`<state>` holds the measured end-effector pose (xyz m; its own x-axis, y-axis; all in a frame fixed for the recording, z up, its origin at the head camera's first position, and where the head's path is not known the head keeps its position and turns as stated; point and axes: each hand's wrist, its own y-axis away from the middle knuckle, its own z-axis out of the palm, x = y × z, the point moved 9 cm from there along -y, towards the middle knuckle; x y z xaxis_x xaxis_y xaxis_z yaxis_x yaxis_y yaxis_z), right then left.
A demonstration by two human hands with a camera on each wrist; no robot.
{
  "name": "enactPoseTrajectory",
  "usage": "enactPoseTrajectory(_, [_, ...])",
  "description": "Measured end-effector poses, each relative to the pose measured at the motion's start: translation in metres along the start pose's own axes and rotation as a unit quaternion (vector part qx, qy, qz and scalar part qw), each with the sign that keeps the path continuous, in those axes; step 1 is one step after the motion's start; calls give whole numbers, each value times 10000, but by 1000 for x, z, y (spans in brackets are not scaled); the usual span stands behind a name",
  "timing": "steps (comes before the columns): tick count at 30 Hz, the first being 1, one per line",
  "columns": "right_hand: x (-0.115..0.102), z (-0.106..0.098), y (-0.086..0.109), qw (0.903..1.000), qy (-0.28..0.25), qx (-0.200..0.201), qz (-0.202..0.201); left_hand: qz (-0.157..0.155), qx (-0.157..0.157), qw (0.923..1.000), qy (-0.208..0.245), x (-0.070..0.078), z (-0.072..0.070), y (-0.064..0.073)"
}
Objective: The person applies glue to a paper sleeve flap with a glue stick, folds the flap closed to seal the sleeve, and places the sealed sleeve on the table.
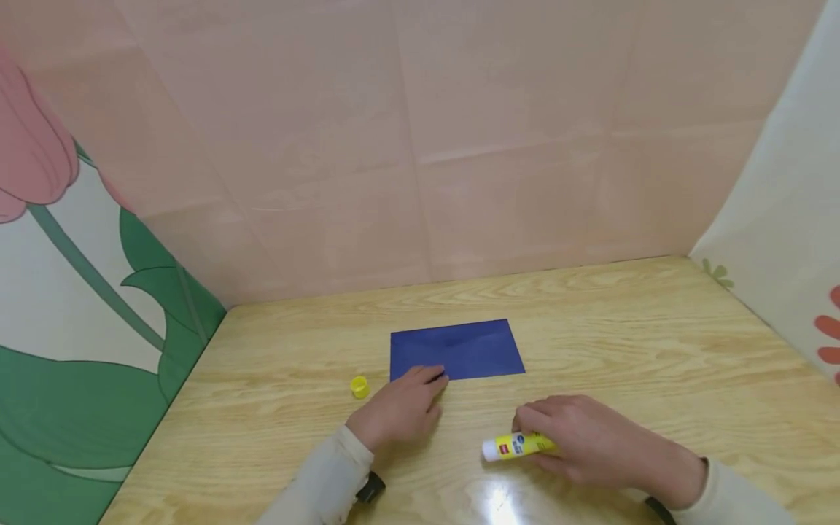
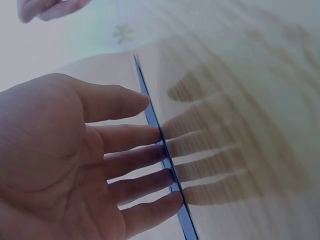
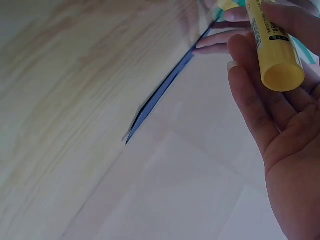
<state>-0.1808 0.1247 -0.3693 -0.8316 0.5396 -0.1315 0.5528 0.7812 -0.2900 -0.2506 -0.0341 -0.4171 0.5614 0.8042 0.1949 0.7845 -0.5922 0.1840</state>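
Note:
A dark blue envelope-like paper rectangle (image 1: 459,348) lies flat on the wooden table. The left hand (image 1: 403,405) touches its near left edge with the fingertips; in the left wrist view, fairly straight fingers (image 2: 135,137) meet the thin blue edge (image 2: 170,165). Nearer the front right, the right hand (image 1: 584,437) grips a yellow glue stick (image 1: 518,445), its white end pointing left. The right wrist view shows the yellow tube (image 3: 280,60) between thumb and fingers. A small yellow cap (image 1: 359,386) sits left of the paper, beside the left hand.
The wooden table (image 1: 275,408) meets a pinkish sheet (image 1: 407,146) hung at the back. A cloth with a tulip and green leaves (image 1: 59,408) hangs at the left, a pale one with red petals (image 1: 774,240) at the right.

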Motion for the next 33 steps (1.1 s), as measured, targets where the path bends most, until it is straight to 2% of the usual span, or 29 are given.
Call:
enactPoseTrajectory(2, [0,0,0,10000,17,-25,32,-50,-10,10000,57,0,1,0])
enactPoseTrajectory(6, [3,-2,0,9997,111,24,209,84,84,9999,17,5,1,-1])
enactPoseTrajectory(8, [5,-5,0,9993,192,141,301,212,228,9993,-196,10,-1,0])
enactPoseTrajectory(10, [9,-9,-1,9986,242,270,389,261,474,9966,-624,15,-4,2])
enactPoseTrajectory(11, [10,-10,-2,9982,272,338,403,222,646,9930,-962,18,-5,5])
enactPoseTrajectory(13, [15,-11,-5,9979,308,367,446,37,928,9805,-1731,24,-6,14])
enactPoseTrajectory(17, [24,-11,-13,9975,432,429,368,-492,989,9485,-2968,36,-1,38])
enactPoseTrajectory(19, [28,-12,-17,9962,593,599,221,-534,906,9404,-3235,41,2,47])
enactPoseTrajectory(20, [29,-14,-19,9947,705,737,137,-520,871,9389,-3290,43,4,49])
enactPoseTrajectory(22, [29,-18,-22,9897,994,1034,-22,-440,997,9353,-3365,46,4,51])
enactPoseTrajectory(25, [23,-23,-26,9795,1281,1537,-237,-482,1247,9402,-3132,44,1,48])
enactPoseTrajectory(28, [13,-25,-31,9727,1335,1858,-401,-609,1816,9424,-2742,38,-12,45])
enactPoseTrajectory(30, [7,-25,-35,9716,1204,1982,-470,-547,2275,9426,-2381,35,-23,45])
enactPoseTrajectory(33, [1,-25,-38,9733,985,2009,-508,-6,2908,9380,-1885,37,-35,46])
